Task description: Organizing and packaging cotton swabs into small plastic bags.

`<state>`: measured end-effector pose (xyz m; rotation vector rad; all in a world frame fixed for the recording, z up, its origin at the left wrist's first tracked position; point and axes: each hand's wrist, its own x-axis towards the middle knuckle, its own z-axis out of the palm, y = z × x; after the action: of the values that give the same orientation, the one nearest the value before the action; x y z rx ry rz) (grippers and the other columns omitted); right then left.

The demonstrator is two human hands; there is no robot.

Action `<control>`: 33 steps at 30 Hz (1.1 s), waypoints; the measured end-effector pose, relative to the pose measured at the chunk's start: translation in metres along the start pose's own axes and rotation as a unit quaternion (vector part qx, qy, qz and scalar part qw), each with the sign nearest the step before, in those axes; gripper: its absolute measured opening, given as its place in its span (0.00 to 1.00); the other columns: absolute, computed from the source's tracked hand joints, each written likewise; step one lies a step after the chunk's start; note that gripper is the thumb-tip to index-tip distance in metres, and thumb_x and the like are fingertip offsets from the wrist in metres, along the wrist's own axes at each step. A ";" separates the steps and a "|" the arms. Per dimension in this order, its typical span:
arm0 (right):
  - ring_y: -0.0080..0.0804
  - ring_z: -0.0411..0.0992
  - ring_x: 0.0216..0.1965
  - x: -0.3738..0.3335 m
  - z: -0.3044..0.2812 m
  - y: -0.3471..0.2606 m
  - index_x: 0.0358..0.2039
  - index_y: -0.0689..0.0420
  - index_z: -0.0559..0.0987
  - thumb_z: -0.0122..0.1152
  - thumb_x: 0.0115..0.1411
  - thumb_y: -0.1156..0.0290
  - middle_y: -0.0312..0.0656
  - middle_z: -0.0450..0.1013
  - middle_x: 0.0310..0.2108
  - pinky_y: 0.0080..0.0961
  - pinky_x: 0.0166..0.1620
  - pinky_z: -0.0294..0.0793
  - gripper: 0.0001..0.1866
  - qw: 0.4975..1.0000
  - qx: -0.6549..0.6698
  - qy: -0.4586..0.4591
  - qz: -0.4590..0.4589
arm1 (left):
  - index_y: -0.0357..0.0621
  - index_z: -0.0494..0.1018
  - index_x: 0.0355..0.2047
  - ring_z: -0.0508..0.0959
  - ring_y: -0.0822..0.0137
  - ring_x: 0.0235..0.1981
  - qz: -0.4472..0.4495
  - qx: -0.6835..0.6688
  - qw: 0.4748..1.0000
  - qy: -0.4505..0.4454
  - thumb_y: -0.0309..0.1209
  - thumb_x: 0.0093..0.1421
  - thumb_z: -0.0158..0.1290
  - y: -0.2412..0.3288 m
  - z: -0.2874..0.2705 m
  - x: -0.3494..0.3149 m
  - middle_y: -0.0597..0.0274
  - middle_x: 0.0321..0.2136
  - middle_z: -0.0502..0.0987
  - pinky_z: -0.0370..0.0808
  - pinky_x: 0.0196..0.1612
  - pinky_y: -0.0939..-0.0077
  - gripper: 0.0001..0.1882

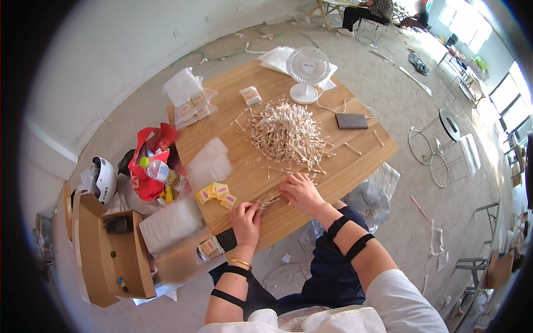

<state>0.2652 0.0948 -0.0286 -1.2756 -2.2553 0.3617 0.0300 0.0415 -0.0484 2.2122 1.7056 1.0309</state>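
Note:
A big heap of white-tipped cotton swabs [286,133] lies in the middle of the wooden table. Between my two hands, at the table's near edge, is a small bundle of cotton swabs [270,200]. My left hand [245,223] pinches its left end with thumb and fingers. Curled over the other end, the fingers of my right hand [301,192] press together on the swabs, just below the heap. Yellow-and-white paper cards [218,193] lie left of the bundle. Above them is a stack of clear plastic bags [210,162].
A white fan [307,72] and a grey power bank [351,121] stand beyond the heap. Filled packs [191,100] sit far left. A red bag [145,172], a water bottle [162,172] and an open cardboard box [105,250] are at the left. A stool [448,125] stands right.

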 end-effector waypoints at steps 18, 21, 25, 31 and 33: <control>0.38 0.68 0.48 0.027 0.045 -0.024 0.37 0.49 0.81 0.65 0.56 0.66 0.35 0.71 0.39 0.38 0.56 0.66 0.07 1.000 0.010 0.002 -0.021 | 0.46 0.67 0.62 0.61 0.46 0.65 -0.021 0.072 0.997 -0.030 0.41 0.54 0.65 0.011 -0.014 -0.009 0.49 0.64 0.62 0.56 0.68 0.48 0.37; 0.38 0.68 0.49 0.028 0.046 -0.040 0.39 0.49 0.82 0.67 0.55 0.65 0.36 0.72 0.41 0.38 0.56 0.66 0.10 0.999 0.034 -0.018 -0.012 | 0.42 0.57 0.68 0.57 0.45 0.69 -0.016 0.020 0.997 -0.079 0.42 0.55 0.64 0.002 -0.012 -0.005 0.46 0.68 0.57 0.51 0.71 0.46 0.44; 0.40 0.68 0.51 0.027 0.029 -0.040 0.43 0.49 0.82 0.68 0.54 0.64 0.37 0.72 0.43 0.39 0.56 0.66 0.15 0.998 0.066 -0.013 0.006 | 0.41 0.57 0.68 0.55 0.46 0.71 -0.010 0.011 0.996 -0.088 0.42 0.57 0.61 -0.004 -0.010 -0.008 0.47 0.68 0.58 0.49 0.73 0.45 0.42; 0.43 0.66 0.55 0.039 0.015 -0.014 0.53 0.54 0.77 0.72 0.51 0.54 0.41 0.71 0.49 0.40 0.57 0.64 0.31 0.980 -0.091 0.061 0.166 | 0.41 0.58 0.68 0.55 0.51 0.72 0.012 0.058 0.993 -0.102 0.41 0.60 0.56 -0.001 -0.007 -0.007 0.51 0.68 0.61 0.44 0.74 0.44 0.39; 0.43 0.65 0.55 0.049 0.019 -0.021 0.53 0.56 0.75 0.73 0.49 0.51 0.43 0.70 0.49 0.40 0.57 0.64 0.34 0.971 -0.112 0.012 0.212 | 0.41 0.60 0.67 0.58 0.53 0.71 0.037 0.097 0.988 -0.118 0.41 0.59 0.56 -0.001 -0.007 -0.008 0.52 0.66 0.64 0.45 0.74 0.44 0.37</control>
<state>0.2190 0.1262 -0.0196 -1.8765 -2.0330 0.2409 0.0243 0.0327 -0.0465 2.4178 1.6923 0.6079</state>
